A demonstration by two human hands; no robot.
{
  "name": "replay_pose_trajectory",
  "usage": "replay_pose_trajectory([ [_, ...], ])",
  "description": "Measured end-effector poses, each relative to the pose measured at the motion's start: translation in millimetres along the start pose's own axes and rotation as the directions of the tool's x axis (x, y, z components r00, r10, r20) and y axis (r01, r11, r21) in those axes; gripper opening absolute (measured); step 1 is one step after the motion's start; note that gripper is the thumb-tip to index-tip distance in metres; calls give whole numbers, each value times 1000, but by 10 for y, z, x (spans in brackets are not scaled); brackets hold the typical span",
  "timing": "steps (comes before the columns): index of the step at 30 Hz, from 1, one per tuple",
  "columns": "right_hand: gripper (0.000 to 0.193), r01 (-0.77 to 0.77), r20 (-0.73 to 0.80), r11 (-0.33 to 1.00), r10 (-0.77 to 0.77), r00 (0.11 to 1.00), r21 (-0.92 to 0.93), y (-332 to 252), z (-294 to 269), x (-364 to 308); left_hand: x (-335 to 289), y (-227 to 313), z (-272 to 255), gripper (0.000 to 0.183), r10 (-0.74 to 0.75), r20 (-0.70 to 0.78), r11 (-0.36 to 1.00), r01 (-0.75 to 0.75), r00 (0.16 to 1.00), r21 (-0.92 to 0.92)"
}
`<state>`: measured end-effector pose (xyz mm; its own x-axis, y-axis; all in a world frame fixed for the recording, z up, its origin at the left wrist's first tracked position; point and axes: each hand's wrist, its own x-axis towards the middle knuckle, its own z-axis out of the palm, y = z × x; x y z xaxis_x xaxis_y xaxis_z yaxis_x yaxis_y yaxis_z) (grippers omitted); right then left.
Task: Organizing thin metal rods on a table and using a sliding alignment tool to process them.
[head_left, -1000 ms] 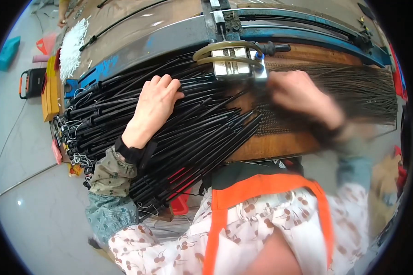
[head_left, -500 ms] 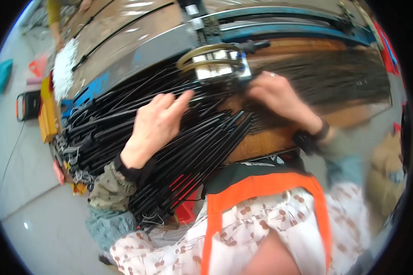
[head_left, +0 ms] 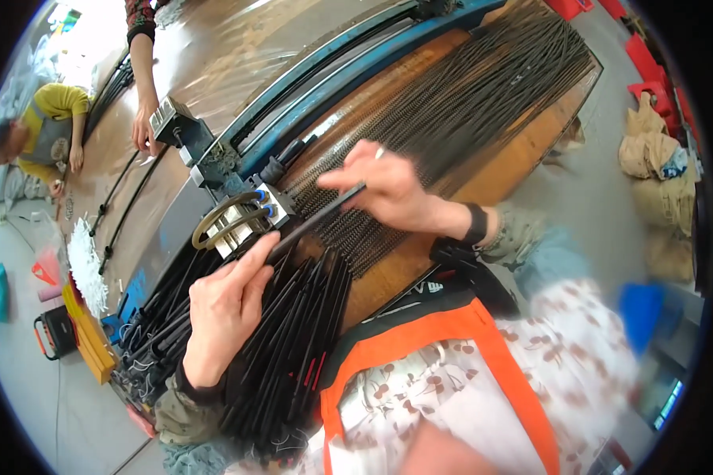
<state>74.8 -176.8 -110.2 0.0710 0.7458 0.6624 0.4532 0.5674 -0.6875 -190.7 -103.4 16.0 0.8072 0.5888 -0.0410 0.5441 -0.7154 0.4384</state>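
Observation:
A slim black rod (head_left: 317, 222) slants up to the right between my hands, in front of a metal clamp head (head_left: 242, 222) with curved hoses and blue fittings. My left hand (head_left: 226, 305) pinches its lower part between thumb and forefinger. The fingers of my right hand (head_left: 392, 190) close around its upper end, the forefinger reaching past it. Under my left hand lies a heap of black rods (head_left: 293, 332), some with pale strings at their ends. Beneath my right hand spreads a layer of thin, dark twisted strands (head_left: 451, 111).
A blue rail (head_left: 317, 91) runs along the wooden bench (head_left: 388, 289). White strips (head_left: 87, 265) lie at the table's left, by a yellow bar (head_left: 87, 336). A co-worker's hand (head_left: 144, 127) touches black rods across the table; another person (head_left: 43, 131) sits farther left.
The view has turned, with more of the far table showing. My hands now hold a black rod between them. A co-worker's arm has come into view at the far side.

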Motion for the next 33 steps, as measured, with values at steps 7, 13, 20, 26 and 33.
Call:
replay_pose_trajectory([
  [7,29,-169,-59,978,178,982,126,-50,-297,-20,154,128,-1,41,15,-11,999,-14,1000,44],
  [13,37,349,68,863,-349,935,-366,31,-477,46,186,224,-51,42,9,81,999,-13,997,52],
  [20,39,358,-103,911,-383,918,-204,283,-842,456,664,318,-316,31,286,-81,936,-261,955,237],
  [26,35,110,47,899,-99,994,-425,647,-1178,625,1174,126,-501,31,310,-110,884,-245,944,398],
  [33,21,17,11,798,-13,1000,-603,1155,-1815,544,1538,126,-350,31,308,-39,863,-261,951,433],
])
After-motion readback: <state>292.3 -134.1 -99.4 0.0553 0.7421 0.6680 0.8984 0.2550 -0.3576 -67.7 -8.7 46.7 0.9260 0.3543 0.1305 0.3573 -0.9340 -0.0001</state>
